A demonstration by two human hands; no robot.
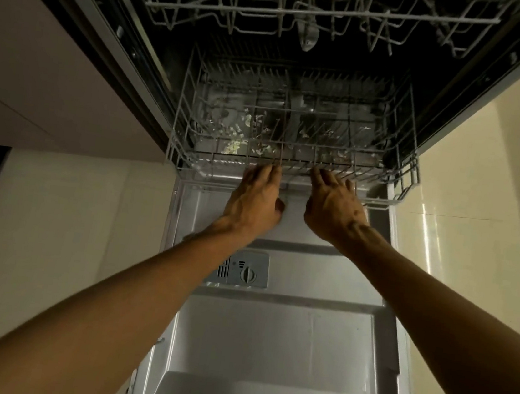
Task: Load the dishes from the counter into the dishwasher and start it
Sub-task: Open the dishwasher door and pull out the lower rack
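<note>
So: door (282, 347) down, your left hand (257, 196) and right hand (332, 207) curl fingers on the lower rack (289, 164) front rim. Rack holds no dishes; loading and start remain. Dishes out of view.

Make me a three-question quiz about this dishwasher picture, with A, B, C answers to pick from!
1. Where are the two hands?
A. On the front edge of the lower rack
B. On the dial in the door
C. Inside the upper rack

2. How many dishes sit in the lower rack?
A. Three
B. None
C. One

3. How is the dishwasher door?
A. Shut
B. Half shut
C. Folded down open

Answers:
1 A: the left hand and the right hand both reach the front wires of the lower rack.
2 B: only bare wires show, with small scraps below them.
3 C: the door lies flat under the arms, its detergent dial facing up.
</note>
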